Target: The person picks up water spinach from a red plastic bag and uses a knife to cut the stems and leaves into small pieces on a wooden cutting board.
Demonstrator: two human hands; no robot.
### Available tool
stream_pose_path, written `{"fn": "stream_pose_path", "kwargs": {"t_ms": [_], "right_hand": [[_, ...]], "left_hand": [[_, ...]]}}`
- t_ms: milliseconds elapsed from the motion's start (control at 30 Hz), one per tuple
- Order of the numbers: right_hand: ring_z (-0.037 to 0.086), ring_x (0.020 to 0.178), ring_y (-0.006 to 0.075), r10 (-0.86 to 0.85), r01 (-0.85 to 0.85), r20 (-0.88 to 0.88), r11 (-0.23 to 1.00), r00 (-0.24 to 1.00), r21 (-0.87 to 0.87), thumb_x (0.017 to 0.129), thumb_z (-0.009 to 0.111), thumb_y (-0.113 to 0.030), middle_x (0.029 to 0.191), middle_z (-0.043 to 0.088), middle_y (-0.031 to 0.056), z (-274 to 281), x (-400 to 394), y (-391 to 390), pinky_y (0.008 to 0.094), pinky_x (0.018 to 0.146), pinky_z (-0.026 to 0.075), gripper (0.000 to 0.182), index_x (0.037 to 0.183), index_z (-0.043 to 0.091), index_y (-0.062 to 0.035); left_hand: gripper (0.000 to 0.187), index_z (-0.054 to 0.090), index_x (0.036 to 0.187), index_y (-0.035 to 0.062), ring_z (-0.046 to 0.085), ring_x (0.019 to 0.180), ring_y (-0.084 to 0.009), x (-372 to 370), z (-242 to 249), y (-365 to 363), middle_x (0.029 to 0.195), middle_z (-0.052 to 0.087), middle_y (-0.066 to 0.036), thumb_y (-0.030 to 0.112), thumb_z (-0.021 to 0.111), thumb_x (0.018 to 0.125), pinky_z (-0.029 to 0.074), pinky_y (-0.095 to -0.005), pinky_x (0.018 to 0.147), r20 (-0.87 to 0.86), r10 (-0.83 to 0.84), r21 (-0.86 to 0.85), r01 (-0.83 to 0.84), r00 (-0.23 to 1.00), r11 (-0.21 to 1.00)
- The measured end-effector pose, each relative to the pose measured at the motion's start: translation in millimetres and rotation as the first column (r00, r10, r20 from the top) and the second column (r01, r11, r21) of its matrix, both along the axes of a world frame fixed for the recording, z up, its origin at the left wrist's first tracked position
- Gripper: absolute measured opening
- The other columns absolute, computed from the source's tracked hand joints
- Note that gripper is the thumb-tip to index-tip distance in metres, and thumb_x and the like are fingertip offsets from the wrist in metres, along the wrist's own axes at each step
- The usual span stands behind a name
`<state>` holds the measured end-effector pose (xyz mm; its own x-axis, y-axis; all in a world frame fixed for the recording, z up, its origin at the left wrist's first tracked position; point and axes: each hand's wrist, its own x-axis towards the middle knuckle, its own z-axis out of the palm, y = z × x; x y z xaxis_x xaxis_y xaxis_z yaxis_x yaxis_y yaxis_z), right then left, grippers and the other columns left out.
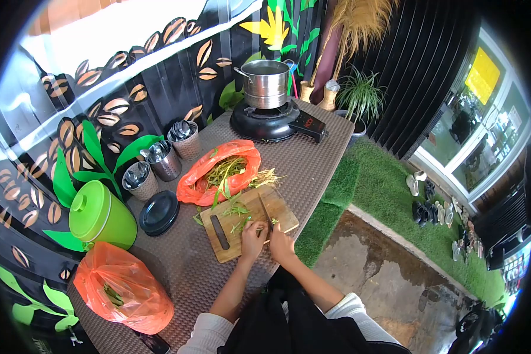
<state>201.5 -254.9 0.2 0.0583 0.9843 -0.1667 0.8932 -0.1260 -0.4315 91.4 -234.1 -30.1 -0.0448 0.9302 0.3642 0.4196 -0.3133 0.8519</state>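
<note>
A wooden cutting board with a slot handle lies on the brown woven-pattern table. My right hand is closed round the handle of a knife, whose blade points away from me over the board. Close beside it, my left hand is closed on green stems at the board's near part. Cut green leaves are scattered on the board. Just behind it sits an open orange plastic bag filled with leafy greens.
A steel pot stands on a black portable stove at the back. Three cutlery holders, black plates, a green lidded bucket and a tied orange bag line the left. Shoes lie on the grass mat.
</note>
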Motion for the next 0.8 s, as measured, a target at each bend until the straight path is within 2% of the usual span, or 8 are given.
{"fn": "stream_pose_path", "kwargs": {"t_ms": [67, 167, 233, 467, 533, 633, 733, 800], "right_hand": [[0.065, 0.075, 0.0397, -0.011, 0.011, -0.021, 1.000, 1.000, 0.022, 0.088, 0.043, -0.013, 0.079, 0.064, 0.0261, 3.2, 3.7, 5.7, 0.0472, 0.068, 0.053, 0.024, 0.107, 0.039, 0.0010], [0.065, 0.079, 0.0408, 0.019, -0.020, -0.022, 0.999, 1.000, -0.027, 0.086, 0.046, -0.013, 0.082, 0.064, 0.0273, 2.7, 13.4, 9.7, 0.0473, 0.070, 0.052, 0.027, 0.107, 0.039, 0.0027], [0.064, 0.083, 0.0417, 0.090, -0.092, -0.026, 0.993, 0.996, -0.074, 0.085, 0.048, -0.013, 0.085, 0.063, 0.0280, 13.8, 17.8, 9.1, 0.0473, 0.071, 0.052, 0.031, 0.108, 0.038, 0.0045], [0.065, 0.084, 0.0392, 0.106, -0.103, 0.048, 0.993, 0.993, -0.058, 0.085, 0.048, -0.013, 0.086, 0.063, 0.0280, 17.9, 6.2, -6.2, 0.0474, 0.071, 0.053, 0.033, 0.110, 0.038, 0.0055], [0.066, 0.081, 0.0382, 0.010, -0.009, 0.016, 0.998, 1.000, -0.063, 0.082, 0.052, -0.011, 0.085, 0.064, 0.0268, 16.0, -0.5, -6.6, 0.0468, 0.069, 0.053, 0.036, 0.111, 0.037, 0.0051], [0.066, 0.077, 0.0386, 0.058, -0.060, 0.053, 0.998, 0.997, 0.021, 0.082, 0.054, -0.012, 0.082, 0.065, 0.0255, 0.2, 5.7, 8.7, 0.0463, 0.066, 0.054, 0.036, 0.110, 0.037, 0.0028], [0.066, 0.075, 0.0391, 0.141, -0.142, 0.029, 0.989, 0.990, 0.035, 0.082, 0.053, -0.011, 0.080, 0.065, 0.0245, 2.5, 15.1, 7.0, 0.0464, 0.065, 0.054, 0.038, 0.113, 0.036, 0.0032], [0.066, 0.075, 0.0392, 0.108, -0.107, 0.046, 0.994, 0.993, -0.014, 0.083, 0.051, -0.012, 0.080, 0.065, 0.0248, 9.6, 7.1, -4.4, 0.0465, 0.065, 0.054, 0.041, 0.116, 0.035, 0.0048]], "left_hand": [[0.011, 0.064, 0.085, 0.0013, 0.061, 0.081, -0.0261, -1.7, 3.3, 0.8, 0.083, 0.060, -0.012, 0.001, 0.066, 0.074, 0.047, -0.0341, 0.075, -0.089, -0.005, 0.046, 0.009, 0.996, 0.999], [0.009, 0.064, 0.086, 0.0021, 0.057, 0.088, -0.0289, -1.1, 3.6, -0.9, 0.085, 0.061, -0.012, 0.006, 0.062, 0.079, 0.046, -0.0380, 0.078, -0.056, -0.092, 0.055, 0.095, 0.994, 0.994], [0.010, 0.065, 0.088, 0.0024, 0.058, 0.086, -0.0293, -0.8, 0.6, 1.8, 0.086, 0.061, -0.011, 0.003, 0.061, 0.079, 0.047, -0.0375, 0.078, 0.060, -0.122, 0.012, 0.121, 0.991, 0.993], [0.012, 0.065, 0.088, 0.0008, 0.060, 0.083, -0.0275, -0.6, 8.3, -0.1, 0.086, 0.063, -0.012, 0.000, 0.064, 0.076, 0.047, -0.0345, 0.076, 0.050, -0.082, -0.043, 0.084, 0.995, 0.996], [0.012, 0.064, 0.087, 0.0007, 0.060, 0.083, -0.0274, -1.1, 8.5, -0.5, 0.086, 0.062, -0.012, -0.001, 0.064, 0.075, 0.047, -0.0343, 0.076, 0.073, -0.072, -0.062, 0.077, 0.995, 0.995], [0.013, 0.064, 0.087, 0.0010, 0.060, 0.083, -0.0268, -1.8, 4.7, 0.4, 0.085, 0.062, -0.012, -0.003, 0.064, 0.074, 0.047, -0.0341, 0.075, 0.029, -0.070, -0.017, 0.071, 0.997, 0.997], [0.013, 0.064, 0.087, 0.0008, 0.061, 0.081, -0.0261, -1.0, 1.1, 2.2, 0.084, 0.061, -0.012, -0.003, 0.064, 0.074, 0.048, -0.0337, 0.074, 0.072, -0.080, -0.012, 0.081, 0.994, 0.997], [0.013, 0.064, 0.087, 0.0006, 0.061, 0.081, -0.0259, -1.3, 1.5, 0.5, 0.084, 0.062, -0.012, -0.004, 0.064, 0.074, 0.048, -0.0334, 0.074, 0.069, -0.067, -0.025, 0.069, 0.995, 0.997]]}}
